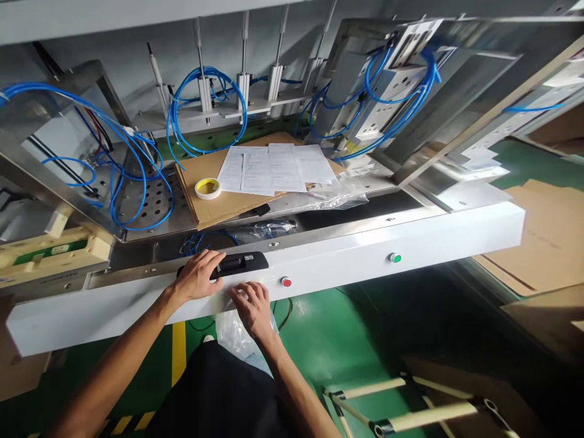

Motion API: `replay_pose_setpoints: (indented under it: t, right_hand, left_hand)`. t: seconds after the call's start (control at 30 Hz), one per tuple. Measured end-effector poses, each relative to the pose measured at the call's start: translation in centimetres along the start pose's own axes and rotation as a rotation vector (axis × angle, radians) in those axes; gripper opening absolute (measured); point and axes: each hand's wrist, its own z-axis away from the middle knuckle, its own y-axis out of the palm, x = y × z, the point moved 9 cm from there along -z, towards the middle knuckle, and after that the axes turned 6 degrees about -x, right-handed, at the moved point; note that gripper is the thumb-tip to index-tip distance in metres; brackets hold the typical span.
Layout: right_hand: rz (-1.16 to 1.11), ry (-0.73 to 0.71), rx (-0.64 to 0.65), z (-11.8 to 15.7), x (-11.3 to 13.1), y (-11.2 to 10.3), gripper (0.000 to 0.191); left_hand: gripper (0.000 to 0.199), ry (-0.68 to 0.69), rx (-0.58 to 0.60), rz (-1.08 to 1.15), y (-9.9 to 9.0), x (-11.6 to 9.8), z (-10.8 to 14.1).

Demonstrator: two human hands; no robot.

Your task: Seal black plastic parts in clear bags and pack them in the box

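Note:
My left hand (197, 277) rests on the left end of a black handle-like part (241, 263) set on the top edge of a long white machine panel (347, 258), fingers curled over it. On the panel face just below, my right hand (252, 307) lies with its fingers spread and touching the white surface. A red button (286, 281) sits just right of my right hand. Farther right on the panel is a green button (395, 258).
Behind the panel lie a cardboard sheet (214, 204) with paper forms (274, 167), a yellow tape roll (208, 188) and clear plastic bags (337, 198). Blue air hoses (137, 164) loop over metal frames. Flattened cardboard (542, 237) lies right; a green floor (337, 340) below.

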Motion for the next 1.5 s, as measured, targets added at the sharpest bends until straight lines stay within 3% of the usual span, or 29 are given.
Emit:
replay_pose_setpoints:
  t: [0.23, 0.37, 0.53, 0.63, 0.73, 0.9, 0.97, 1.2, 1.5]
  right_hand:
    - [-0.008, 0.006, -0.009, -0.3, 0.2, -0.3, 0.029]
    - [-0.009, 0.0, -0.017, -1.1, 0.5, -1.0, 0.023]
    - [0.011, -0.039, -0.011, -2.5, 1.2, -2.0, 0.025]
    - [0.012, -0.051, 0.017, -3.6, 1.5, -2.4, 0.021]
    - [-0.006, -0.058, 0.043, -5.0, 1.8, -2.9, 0.017]
    - [-0.002, -0.071, 0.053, -6.8, 1.7, -3.6, 0.012]
    - [0.013, -0.097, 0.043, -6.9, 1.3, -4.1, 0.022]
    - [0.143, -0.096, 0.018, -7.2, -2.5, -5.6, 0.03]
    - [0.208, 0.037, 0.115, -9.5, -4.2, -2.7, 0.035]
  left_hand:
    - [0.056, 0.01, 0.009, 0.018, 0.4, 0.0, -0.6]
    - [0.06, 0.01, -0.022, 0.01, -0.9, 0.2, -0.1]
    - [0.06, 0.068, -0.347, -0.043, -5.4, -0.1, 5.5]
    - [0.043, 0.102, -0.346, -0.145, -5.0, -0.8, 9.1]
    - [0.025, 0.087, -0.382, -0.222, -4.5, -1.1, 10.7]
    - [0.013, 0.008, -0.532, -0.165, -5.7, 0.0, 10.0]
    - [0.011, -0.033, -0.548, -0.144, -5.9, 0.6, 9.6]
    - [0.014, -0.208, -0.628, -0.096, -6.1, 2.2, 9.6]
    - [0.016, -0.402, -0.735, -0.132, -6.0, 3.9, 9.6]
